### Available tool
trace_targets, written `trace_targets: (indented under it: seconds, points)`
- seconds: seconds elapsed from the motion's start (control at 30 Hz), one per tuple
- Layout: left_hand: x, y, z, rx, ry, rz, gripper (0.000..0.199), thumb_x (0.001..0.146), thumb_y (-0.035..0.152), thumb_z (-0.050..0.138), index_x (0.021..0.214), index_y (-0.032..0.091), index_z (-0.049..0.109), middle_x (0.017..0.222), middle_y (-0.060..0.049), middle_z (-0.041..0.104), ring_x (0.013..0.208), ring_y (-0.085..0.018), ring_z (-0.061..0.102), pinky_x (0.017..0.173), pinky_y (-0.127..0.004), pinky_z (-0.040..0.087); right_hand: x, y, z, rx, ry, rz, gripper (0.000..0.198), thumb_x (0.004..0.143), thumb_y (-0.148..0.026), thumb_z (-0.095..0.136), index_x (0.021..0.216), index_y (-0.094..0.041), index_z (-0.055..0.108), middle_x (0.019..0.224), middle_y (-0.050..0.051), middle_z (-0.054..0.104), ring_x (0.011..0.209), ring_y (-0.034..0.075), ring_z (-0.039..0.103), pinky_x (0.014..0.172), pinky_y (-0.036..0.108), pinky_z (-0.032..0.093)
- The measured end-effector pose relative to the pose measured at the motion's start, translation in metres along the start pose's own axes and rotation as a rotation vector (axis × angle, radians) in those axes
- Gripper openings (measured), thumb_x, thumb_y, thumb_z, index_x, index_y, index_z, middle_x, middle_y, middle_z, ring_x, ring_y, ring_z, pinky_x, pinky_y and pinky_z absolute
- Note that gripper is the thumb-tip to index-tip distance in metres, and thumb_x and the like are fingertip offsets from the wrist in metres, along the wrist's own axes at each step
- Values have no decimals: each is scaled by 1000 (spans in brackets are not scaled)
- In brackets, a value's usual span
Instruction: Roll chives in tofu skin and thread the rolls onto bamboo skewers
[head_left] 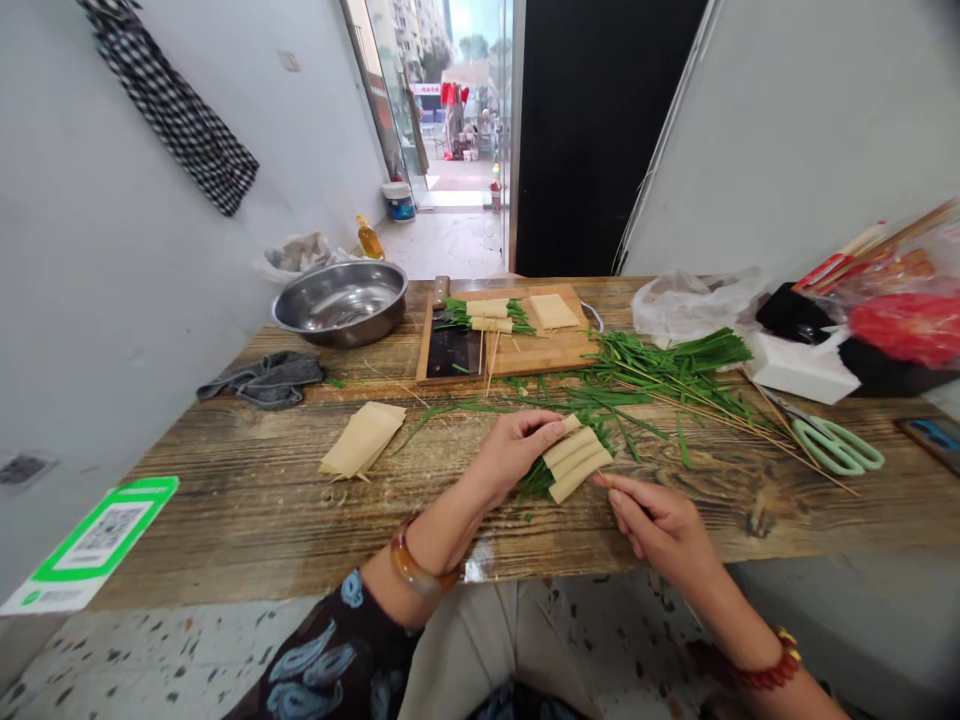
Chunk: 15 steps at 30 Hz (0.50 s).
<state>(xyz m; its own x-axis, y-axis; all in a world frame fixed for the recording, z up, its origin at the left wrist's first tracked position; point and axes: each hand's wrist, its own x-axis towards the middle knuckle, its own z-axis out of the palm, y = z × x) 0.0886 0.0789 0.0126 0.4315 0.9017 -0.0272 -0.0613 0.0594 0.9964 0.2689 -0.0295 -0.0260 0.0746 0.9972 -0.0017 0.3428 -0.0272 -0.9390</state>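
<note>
A row of tofu-skin rolls (pixel 576 462) stuffed with green chives lies side by side just above the table's front half. My left hand (pixel 517 450) is closed on the rolls from the left, thumb on top. From the right, my right hand (pixel 664 520) pinches a thin bamboo skewer (pixel 604 481) at the lower edge of the rolls; most of the skewer is hidden by the fingers. Left of my hands lies a stack of flat tofu-skin sheets (pixel 364 440). Loose chives (pixel 660 365) are heaped beyond my right hand, with bare skewers (pixel 757 430) across them.
On the cutting board (pixel 540 350) are chive rolls on skewers (pixel 489 316), more tofu-skin sheets (pixel 555 311) and a cleaver (pixel 454 345). A steel basin (pixel 341 300) and grey cloth (pixel 262 380) stand left. Green-handled scissors (pixel 836 445), plastic bags (pixel 694 303) and a white box (pixel 802 367) lie right.
</note>
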Motion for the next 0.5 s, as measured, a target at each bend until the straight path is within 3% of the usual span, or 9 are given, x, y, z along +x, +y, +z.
trace_targets:
  seconds: [0.23, 0.5]
  points:
    - [-1, 1, 0, 4, -8, -28, 27, 69, 41, 72, 70, 14, 70, 65, 0, 62, 60, -10, 49, 55, -21, 35, -1, 1, 3, -107, 37, -65, 38, 88, -41, 50, 109, -16, 71, 61, 1, 58, 41, 8, 46, 39, 20, 38]
    - [0, -6, 3, -12, -36, -12, 32, 69, 44, 70, 64, 13, 63, 60, 2, 52, 58, -8, 41, 53, -20, 30, 2, 1, 6, -92, 45, -29, 39, 88, -42, 49, 108, -15, 70, 57, -2, 52, 41, 8, 46, 41, 21, 38]
